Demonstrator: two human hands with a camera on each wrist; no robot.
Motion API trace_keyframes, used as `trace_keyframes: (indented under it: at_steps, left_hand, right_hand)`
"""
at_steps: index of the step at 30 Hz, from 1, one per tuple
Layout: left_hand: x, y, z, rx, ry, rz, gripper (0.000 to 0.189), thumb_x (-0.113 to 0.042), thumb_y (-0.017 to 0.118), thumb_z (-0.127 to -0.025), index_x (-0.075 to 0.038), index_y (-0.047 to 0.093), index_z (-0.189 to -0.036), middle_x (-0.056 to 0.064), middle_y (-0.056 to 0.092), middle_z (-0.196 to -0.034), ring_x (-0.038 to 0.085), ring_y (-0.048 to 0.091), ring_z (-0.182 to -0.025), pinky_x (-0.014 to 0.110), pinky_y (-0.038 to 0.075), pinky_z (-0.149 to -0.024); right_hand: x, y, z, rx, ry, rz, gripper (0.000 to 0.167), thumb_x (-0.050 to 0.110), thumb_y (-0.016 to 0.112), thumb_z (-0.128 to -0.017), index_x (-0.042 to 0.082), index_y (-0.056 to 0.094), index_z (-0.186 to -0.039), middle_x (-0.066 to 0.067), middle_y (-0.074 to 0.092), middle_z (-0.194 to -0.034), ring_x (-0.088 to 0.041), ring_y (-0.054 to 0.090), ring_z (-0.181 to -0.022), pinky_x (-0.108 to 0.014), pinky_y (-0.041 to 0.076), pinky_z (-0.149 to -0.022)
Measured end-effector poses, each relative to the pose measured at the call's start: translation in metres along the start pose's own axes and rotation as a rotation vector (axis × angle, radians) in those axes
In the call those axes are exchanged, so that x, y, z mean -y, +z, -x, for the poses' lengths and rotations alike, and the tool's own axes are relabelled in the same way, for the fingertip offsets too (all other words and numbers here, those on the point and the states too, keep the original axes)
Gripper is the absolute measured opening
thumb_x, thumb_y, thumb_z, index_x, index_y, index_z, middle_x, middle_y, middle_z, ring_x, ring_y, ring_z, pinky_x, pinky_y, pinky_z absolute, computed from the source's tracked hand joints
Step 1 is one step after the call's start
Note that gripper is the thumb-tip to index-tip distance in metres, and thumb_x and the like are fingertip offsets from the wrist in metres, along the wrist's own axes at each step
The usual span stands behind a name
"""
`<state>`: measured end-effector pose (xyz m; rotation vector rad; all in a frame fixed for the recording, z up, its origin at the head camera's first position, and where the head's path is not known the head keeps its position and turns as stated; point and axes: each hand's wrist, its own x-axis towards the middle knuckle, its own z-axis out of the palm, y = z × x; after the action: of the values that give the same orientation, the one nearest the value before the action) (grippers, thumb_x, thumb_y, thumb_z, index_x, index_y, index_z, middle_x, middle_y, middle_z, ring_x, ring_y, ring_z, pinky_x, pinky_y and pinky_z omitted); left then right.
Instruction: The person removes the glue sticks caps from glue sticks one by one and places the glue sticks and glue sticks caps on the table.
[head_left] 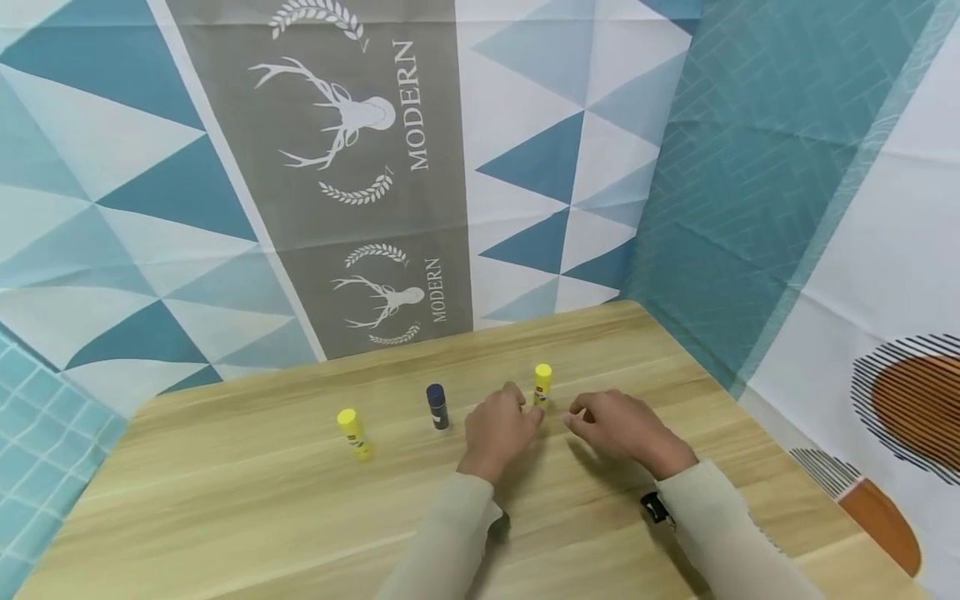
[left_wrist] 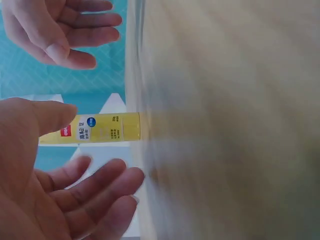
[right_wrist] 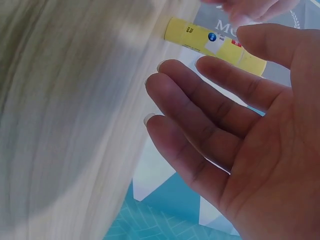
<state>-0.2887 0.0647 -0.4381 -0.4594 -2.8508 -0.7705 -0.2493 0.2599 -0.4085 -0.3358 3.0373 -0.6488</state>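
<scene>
A yellow glue stick (head_left: 542, 379) stands upright on the wooden table, between my two hands. My left hand (head_left: 498, 425) is right beside it; in the left wrist view its thumb (left_wrist: 57, 117) overlaps the cap end of the glue stick (left_wrist: 107, 127), while the loosely bent fingers (left_wrist: 95, 195) show a gap below it. To the right, my right hand (head_left: 617, 423) hovers apart from the stick. Its palm faces the stick, and the relaxed fingers (right_wrist: 200, 120) hold nothing in the right wrist view.
Left of my hands, a dark blue glue stick (head_left: 437, 407) stands upright, with a second yellow glue stick (head_left: 352, 429) farther left. Patterned curtains (head_left: 525, 167) hang behind and beside the table (head_left: 262, 517). A black clip-like item (head_left: 656, 507) is at my right cuff.
</scene>
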Motion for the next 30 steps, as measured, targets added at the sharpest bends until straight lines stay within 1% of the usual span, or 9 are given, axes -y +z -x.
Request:
trace_keyframes:
  at_steps: [3, 6, 8, 11, 14, 18, 24, 30]
  left_hand:
    - [-0.002, 0.004, -0.010, 0.017, -0.008, -0.020, 0.050, -0.049, 0.068, -0.091, -0.006, 0.065, -0.116, 0.005, 0.071, -0.091, 0.017, 0.060, -0.065, 0.035, 0.047, -0.054]
    - [-0.005, 0.007, -0.019, 0.036, 0.000, -0.041, 0.057, -0.054, 0.066, -0.090, -0.005, 0.064, -0.120, 0.003, 0.066, -0.084, 0.018, 0.058, -0.065, 0.036, 0.046, -0.054]
    - [-0.008, 0.008, -0.024, 0.052, -0.011, -0.046, 0.056, -0.056, 0.064, -0.090, -0.006, 0.065, -0.114, 0.002, 0.061, -0.076, 0.018, 0.055, -0.062, 0.037, 0.044, -0.053]
    - [-0.013, 0.009, -0.028, 0.065, -0.033, -0.065, 0.051, -0.058, 0.062, -0.091, -0.008, 0.066, -0.100, 0.000, 0.056, -0.070, 0.018, 0.053, -0.059, 0.036, 0.042, -0.052]
    - [-0.016, 0.010, -0.031, 0.067, -0.049, -0.082, 0.046, -0.058, 0.061, -0.092, -0.012, 0.062, -0.085, 0.000, 0.055, -0.065, 0.018, 0.052, -0.057, 0.036, 0.040, -0.052]
    - [-0.018, 0.012, -0.032, 0.071, -0.063, -0.087, 0.046, -0.059, 0.061, -0.092, -0.016, 0.056, -0.074, -0.001, 0.052, -0.061, 0.017, 0.050, -0.055, 0.035, 0.039, -0.051]
    - [-0.016, 0.015, -0.032, 0.063, -0.064, -0.085, 0.047, -0.057, 0.061, -0.092, -0.017, 0.054, -0.069, -0.003, 0.050, -0.060, 0.015, 0.047, -0.054, 0.034, 0.038, -0.051]
    - [-0.016, 0.017, -0.032, 0.055, -0.044, -0.059, 0.044, -0.053, 0.062, -0.093, -0.017, 0.054, -0.069, -0.003, 0.048, -0.058, 0.014, 0.044, -0.051, 0.032, 0.036, -0.048]
  right_hand:
    - [-0.001, 0.001, 0.003, -0.005, 0.004, -0.003, 0.026, 0.031, 0.061, -0.098, 0.011, 0.072, -0.111, 0.000, 0.071, -0.095, -0.012, 0.065, -0.083, -0.043, 0.054, -0.074]
    - [-0.001, 0.002, 0.004, -0.004, 0.005, -0.004, 0.028, 0.031, 0.060, -0.099, 0.011, 0.073, -0.113, 0.002, 0.071, -0.096, -0.012, 0.065, -0.084, -0.043, 0.054, -0.075]
    - [-0.002, 0.001, 0.005, -0.005, 0.008, -0.002, 0.028, 0.031, 0.060, -0.098, 0.011, 0.073, -0.113, 0.002, 0.071, -0.096, -0.011, 0.065, -0.085, -0.043, 0.053, -0.076]
    - [-0.004, 0.000, 0.007, -0.015, 0.017, 0.008, 0.027, 0.032, 0.060, -0.098, 0.012, 0.073, -0.113, 0.003, 0.071, -0.096, -0.011, 0.065, -0.085, -0.042, 0.053, -0.077]
    - [-0.005, -0.002, 0.006, -0.033, 0.014, 0.012, 0.026, 0.031, 0.061, -0.098, 0.012, 0.073, -0.111, 0.003, 0.071, -0.095, -0.011, 0.065, -0.084, -0.042, 0.054, -0.076]
    - [-0.008, -0.001, 0.006, -0.064, -0.013, 0.005, 0.023, 0.030, 0.062, -0.098, 0.014, 0.074, -0.108, 0.005, 0.071, -0.090, -0.008, 0.064, -0.080, -0.040, 0.054, -0.074]
    - [-0.009, 0.002, 0.007, -0.081, -0.049, 0.032, 0.021, 0.031, 0.063, -0.097, 0.014, 0.074, -0.105, 0.007, 0.069, -0.086, -0.005, 0.062, -0.075, -0.037, 0.053, -0.070]
    - [-0.009, 0.000, 0.006, -0.088, -0.041, 0.077, 0.023, 0.032, 0.064, -0.097, 0.013, 0.074, -0.106, 0.006, 0.070, -0.089, -0.008, 0.063, -0.078, -0.038, 0.053, -0.072]
